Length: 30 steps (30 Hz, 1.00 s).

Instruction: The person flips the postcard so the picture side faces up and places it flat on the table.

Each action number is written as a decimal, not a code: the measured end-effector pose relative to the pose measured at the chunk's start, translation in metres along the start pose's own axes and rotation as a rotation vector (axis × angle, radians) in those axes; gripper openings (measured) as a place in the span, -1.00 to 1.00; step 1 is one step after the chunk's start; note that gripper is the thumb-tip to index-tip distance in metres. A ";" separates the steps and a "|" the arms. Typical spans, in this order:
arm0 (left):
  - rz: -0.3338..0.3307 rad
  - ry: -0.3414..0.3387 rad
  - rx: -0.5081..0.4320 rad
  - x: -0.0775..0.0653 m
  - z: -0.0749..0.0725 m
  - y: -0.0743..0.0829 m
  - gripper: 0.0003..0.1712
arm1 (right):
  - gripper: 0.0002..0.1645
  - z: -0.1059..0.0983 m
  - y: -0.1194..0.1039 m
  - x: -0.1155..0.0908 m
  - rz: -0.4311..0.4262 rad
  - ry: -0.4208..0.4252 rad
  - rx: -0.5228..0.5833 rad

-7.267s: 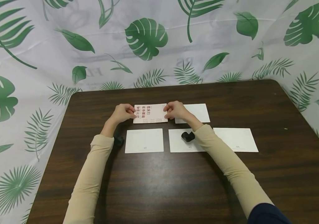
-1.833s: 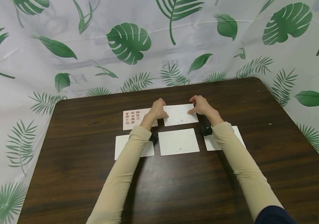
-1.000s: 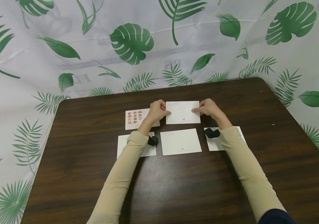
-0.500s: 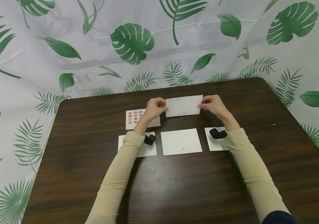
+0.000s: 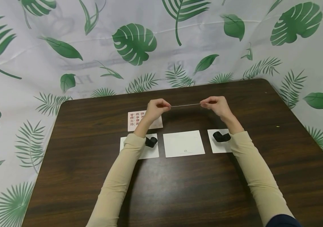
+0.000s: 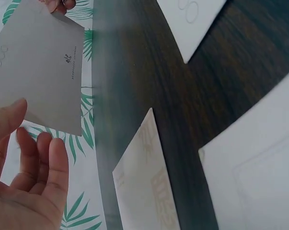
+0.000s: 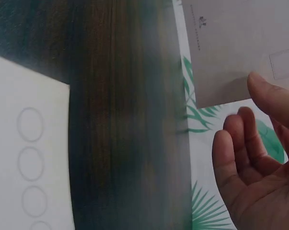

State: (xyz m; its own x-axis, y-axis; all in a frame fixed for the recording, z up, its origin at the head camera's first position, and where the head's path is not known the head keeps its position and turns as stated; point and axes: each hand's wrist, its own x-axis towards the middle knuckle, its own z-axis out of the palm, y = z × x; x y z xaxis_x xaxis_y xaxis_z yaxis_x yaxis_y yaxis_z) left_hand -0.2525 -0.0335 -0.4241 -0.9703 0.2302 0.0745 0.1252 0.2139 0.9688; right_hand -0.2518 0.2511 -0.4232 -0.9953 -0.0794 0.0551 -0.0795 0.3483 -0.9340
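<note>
- The held card [image 5: 185, 105] is up off the dark table [image 5: 161, 192], between the person's two hands; in the head view it shows edge-on, a thin line running from nine o'clock to three o'clock, its right end a touch higher.
- At the card's nine o'clock end, the left hand [image 5: 156, 108] grips it in a pinch; in the left wrist view the thumb lies on the face bearing a small emblem and a row of circles, with the finger opposite partly hidden.
- At the three o'clock end, the right hand [image 5: 219, 106] pinches it likewise; the right wrist view shows the thumb on the same face, near an outlined rectangle.
- Thumb and finger have only the card's thickness between them on each side; the other fingers curl loosely, off the card.
- From the held card, a printed card [image 5: 155, 123] with red characters lies on the table toward eight o'clock, partly covered by the left hand and wrist.
- A white card [image 5: 184, 143] lies at six o'clock, another white card [image 5: 150, 153] between seven and eight, partly behind the left sleeve [image 5: 118, 179], and a third white card [image 5: 218, 147] between four and five, partly behind the right sleeve [image 5: 259, 170].
</note>
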 end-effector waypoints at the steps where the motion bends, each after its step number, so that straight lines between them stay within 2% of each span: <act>1: 0.002 0.004 0.011 0.000 0.000 0.000 -0.96 | -0.85 0.000 0.001 0.000 -0.004 -0.007 0.012; 8: -0.016 -0.018 0.064 -0.002 -0.003 -0.002 -0.86 | -0.81 -0.001 0.004 -0.003 0.002 -0.036 0.057; 13: -0.048 -0.041 0.074 -0.004 -0.005 -0.002 -0.83 | -0.74 -0.002 0.006 -0.003 0.073 -0.043 -0.018; 18: -0.084 -0.072 0.077 -0.005 -0.006 -0.004 -0.80 | -0.69 -0.003 0.011 -0.004 0.151 -0.099 -0.060; 24: -0.099 -0.138 0.125 -0.008 -0.006 -0.007 -0.81 | -0.62 -0.004 0.014 -0.006 0.153 -0.163 -0.021; 30: -0.082 -0.186 0.199 -0.009 -0.003 -0.008 -0.83 | -0.51 -0.003 0.017 -0.007 0.187 -0.238 -0.118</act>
State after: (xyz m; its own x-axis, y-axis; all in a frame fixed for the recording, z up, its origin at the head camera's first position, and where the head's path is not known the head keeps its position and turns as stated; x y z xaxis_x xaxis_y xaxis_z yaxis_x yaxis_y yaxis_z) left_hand -0.2452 -0.0402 -0.4318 -0.9263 0.3711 -0.0645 0.1040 0.4167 0.9031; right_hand -0.2466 0.2608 -0.4387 -0.9536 -0.2153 -0.2105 0.0837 0.4821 -0.8721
